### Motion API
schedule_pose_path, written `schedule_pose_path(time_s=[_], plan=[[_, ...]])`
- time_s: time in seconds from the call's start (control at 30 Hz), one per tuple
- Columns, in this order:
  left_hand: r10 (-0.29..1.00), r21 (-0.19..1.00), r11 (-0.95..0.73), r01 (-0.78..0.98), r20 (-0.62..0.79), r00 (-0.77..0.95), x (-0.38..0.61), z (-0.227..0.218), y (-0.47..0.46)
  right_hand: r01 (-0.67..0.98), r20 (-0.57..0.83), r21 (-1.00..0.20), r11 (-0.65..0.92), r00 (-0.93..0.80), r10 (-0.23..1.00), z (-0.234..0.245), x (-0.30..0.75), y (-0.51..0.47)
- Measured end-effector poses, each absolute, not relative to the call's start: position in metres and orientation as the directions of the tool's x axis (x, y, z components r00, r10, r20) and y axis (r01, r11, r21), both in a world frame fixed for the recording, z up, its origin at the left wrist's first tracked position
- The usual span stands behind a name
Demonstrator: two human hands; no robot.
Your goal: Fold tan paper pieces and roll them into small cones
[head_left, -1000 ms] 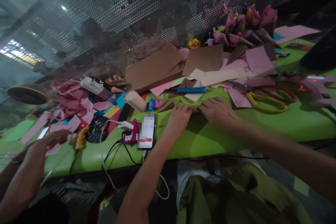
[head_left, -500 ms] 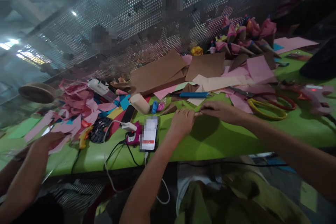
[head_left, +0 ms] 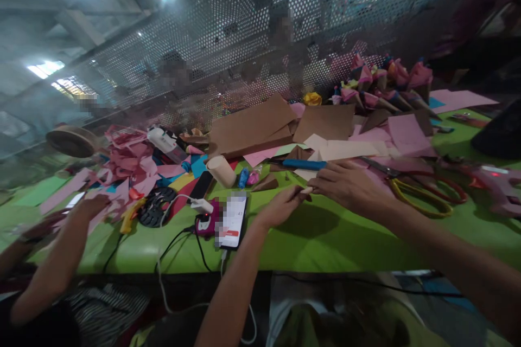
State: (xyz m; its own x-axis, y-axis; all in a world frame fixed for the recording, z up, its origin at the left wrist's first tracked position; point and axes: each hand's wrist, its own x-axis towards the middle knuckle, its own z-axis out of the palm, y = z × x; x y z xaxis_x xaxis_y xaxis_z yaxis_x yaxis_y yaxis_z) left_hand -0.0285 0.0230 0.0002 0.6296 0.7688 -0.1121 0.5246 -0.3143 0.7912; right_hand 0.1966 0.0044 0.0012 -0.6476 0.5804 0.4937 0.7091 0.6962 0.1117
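Note:
My left hand (head_left: 280,207) and my right hand (head_left: 345,184) meet over a green sheet of paper (head_left: 325,230) that lies on the green table (head_left: 468,227). Both pinch the sheet's far edge near a small brown paper scrap (head_left: 305,193). The fingers of each hand are pressed together on the paper's edge. A blue-handled tool (head_left: 303,164) lies just beyond my hands. A phone (head_left: 233,220) with a lit screen rests left of my left hand.
Brown card sheets (head_left: 256,124), pink paper and paper cones (head_left: 378,87) fill the back. Yellow and red scissors (head_left: 423,195) and a pink glue gun (head_left: 502,184) lie at the right. Another person's hands (head_left: 87,209) work among pink scraps at the left. Cables hang over the table's front edge.
My hands have gone from pressing flat on the sheet to pinching its far edge and lifting it slightly. The view has tilted upward. The other person's hand has moved slightly rightward.

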Motion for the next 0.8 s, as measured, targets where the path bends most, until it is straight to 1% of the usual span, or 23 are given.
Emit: schedule_pose_path(time_s=[0.07, 0.13, 0.2, 0.27, 0.3, 0.37, 0.43, 0.6, 0.7, 0.8], plan=[[0.761, 0.744, -0.360, 0.562, -0.115, 0.639, -0.030, -0.001, 0.022, 0.706, 0.517, 0.125, 0.697, -0.646, 0.561, -0.008, 0.195, 0.005], [0.754, 0.647, -0.431, 0.630, -0.126, 0.645, -0.029, -0.002, 0.019, 0.708, 0.546, 0.120, 0.696, -0.632, 0.550, -0.016, 0.195, 0.005], [0.761, 0.474, -0.512, 0.716, -0.135, 0.634, -0.026, -0.002, 0.013, 0.699, 0.559, 0.107, 0.707, -0.630, 0.538, -0.023, 0.196, 0.005], [0.776, 0.283, -0.576, 0.766, -0.103, 0.622, -0.022, 0.000, 0.007, 0.690, 0.569, 0.078, 0.720, -0.624, 0.536, -0.027, 0.197, 0.005], [0.775, 0.214, -0.603, 0.769, -0.070, 0.628, -0.021, 0.001, 0.005, 0.691, 0.576, 0.059, 0.721, -0.614, 0.541, -0.028, 0.197, 0.004], [0.762, 0.121, -0.643, 0.756, 0.004, 0.648, -0.018, 0.001, 0.001, 0.707, 0.579, 0.016, 0.707, -0.583, 0.571, -0.030, 0.197, 0.003], [0.740, 0.070, -0.672, 0.737, 0.041, 0.671, -0.017, -0.001, 0.000, 0.726, 0.569, -0.022, 0.688, -0.557, 0.605, -0.031, 0.196, 0.002], [0.695, 0.001, -0.719, 0.695, 0.039, 0.718, -0.014, -0.015, 0.007, 0.738, 0.535, -0.080, 0.670, -0.535, 0.654, -0.032, 0.197, 0.002], [0.679, -0.048, -0.729, 0.683, 0.075, 0.730, -0.011, -0.021, 0.008, 0.748, 0.483, -0.110, 0.655, -0.535, 0.693, -0.030, 0.200, 0.003], [0.682, -0.064, -0.724, 0.686, 0.080, 0.727, -0.009, -0.023, 0.007, 0.745, 0.419, -0.141, 0.652, -0.552, 0.721, -0.029, 0.204, 0.006]])
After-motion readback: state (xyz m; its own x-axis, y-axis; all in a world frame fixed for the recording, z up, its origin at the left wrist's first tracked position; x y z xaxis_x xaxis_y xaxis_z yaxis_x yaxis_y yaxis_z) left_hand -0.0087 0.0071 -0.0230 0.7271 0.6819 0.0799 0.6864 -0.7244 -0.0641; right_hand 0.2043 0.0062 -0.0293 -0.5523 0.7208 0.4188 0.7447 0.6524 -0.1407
